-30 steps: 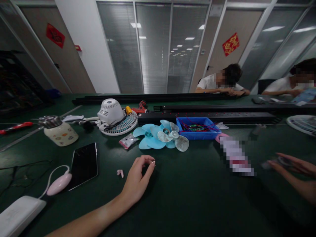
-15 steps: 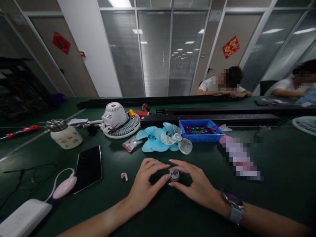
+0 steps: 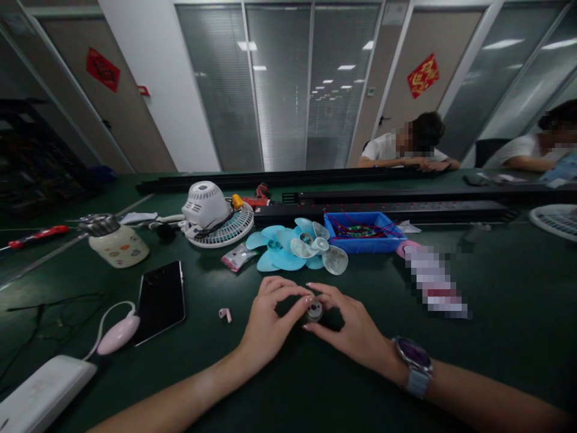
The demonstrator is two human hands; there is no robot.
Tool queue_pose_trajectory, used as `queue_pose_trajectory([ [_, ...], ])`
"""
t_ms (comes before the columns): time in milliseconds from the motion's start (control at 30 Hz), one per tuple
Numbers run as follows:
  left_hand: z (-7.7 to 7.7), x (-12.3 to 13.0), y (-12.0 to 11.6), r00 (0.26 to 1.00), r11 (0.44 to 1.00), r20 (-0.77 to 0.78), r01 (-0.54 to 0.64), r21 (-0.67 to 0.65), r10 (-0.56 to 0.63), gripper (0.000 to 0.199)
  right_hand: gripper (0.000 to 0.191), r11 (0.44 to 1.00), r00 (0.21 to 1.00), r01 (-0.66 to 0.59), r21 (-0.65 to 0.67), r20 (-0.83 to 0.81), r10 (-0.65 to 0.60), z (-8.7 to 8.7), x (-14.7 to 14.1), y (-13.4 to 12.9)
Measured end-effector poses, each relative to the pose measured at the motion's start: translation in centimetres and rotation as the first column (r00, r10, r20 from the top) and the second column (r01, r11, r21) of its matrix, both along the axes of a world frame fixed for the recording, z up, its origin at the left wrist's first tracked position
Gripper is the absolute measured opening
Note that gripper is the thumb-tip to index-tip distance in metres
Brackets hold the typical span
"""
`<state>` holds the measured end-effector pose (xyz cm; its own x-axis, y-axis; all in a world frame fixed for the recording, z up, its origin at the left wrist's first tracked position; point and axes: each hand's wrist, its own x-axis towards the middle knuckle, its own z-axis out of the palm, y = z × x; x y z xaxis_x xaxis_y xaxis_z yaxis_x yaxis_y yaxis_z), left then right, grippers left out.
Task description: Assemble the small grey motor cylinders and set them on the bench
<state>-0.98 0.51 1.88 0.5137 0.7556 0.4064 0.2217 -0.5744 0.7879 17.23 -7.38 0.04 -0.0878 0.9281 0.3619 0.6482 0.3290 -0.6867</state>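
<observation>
A small round grey metal part (image 3: 315,309) is held between my two hands, low over the dark green table (image 3: 360,397). My left hand (image 3: 273,313) has its thumb and fingertips closed on the part's upper left side. From the right, my right hand (image 3: 354,322) grips the same part, thumb below and fingers above. Beyond the hands lie light blue fan blades (image 3: 282,260), some of them whitish. To the left of my left hand is a pink earbud (image 3: 225,314).
A phone (image 3: 161,302), a white power bank (image 3: 47,394) and a patterned jar (image 3: 119,245) are at left. Farther back are a white fan body (image 3: 205,207), a blue tray (image 3: 365,240) of wires and long black bars. Two people sit across the table.
My left thumb has shifted up onto the top edge of the grey part. Both hands and the part sit slightly further left in view, and the camera has tilted a little.
</observation>
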Motion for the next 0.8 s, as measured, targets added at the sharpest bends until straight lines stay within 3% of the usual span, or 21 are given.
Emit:
queue_pose_trajectory([
  [133,-0.9,-1.1,1.2,0.987,0.992,-0.107,-0.120,0.035,0.123,0.015,0.071,1.000,1.000,0.005,-0.024,0.019,-0.004,0.0,0.1,-0.1],
  [333,-2.1,-1.8,1.6,0.913,0.994,-0.399,-0.056,0.094,0.089,0.015,0.068,1.000,0.988,-0.011,0.003,0.155,0.010,-0.1,0.0,-0.1],
  [467,-2.0,-1.7,1.2,0.888,0.992,-0.453,-0.030,0.120,0.082,0.015,0.056,0.999,0.976,-0.039,0.007,0.215,0.036,0.0,-0.1,-0.2],
  [800,-2.0,-1.8,1.0,0.889,0.986,-0.449,-0.008,0.167,0.084,0.021,0.052,1.000,0.971,-0.020,-0.015,0.239,0.023,0.2,-0.3,-0.5],
])
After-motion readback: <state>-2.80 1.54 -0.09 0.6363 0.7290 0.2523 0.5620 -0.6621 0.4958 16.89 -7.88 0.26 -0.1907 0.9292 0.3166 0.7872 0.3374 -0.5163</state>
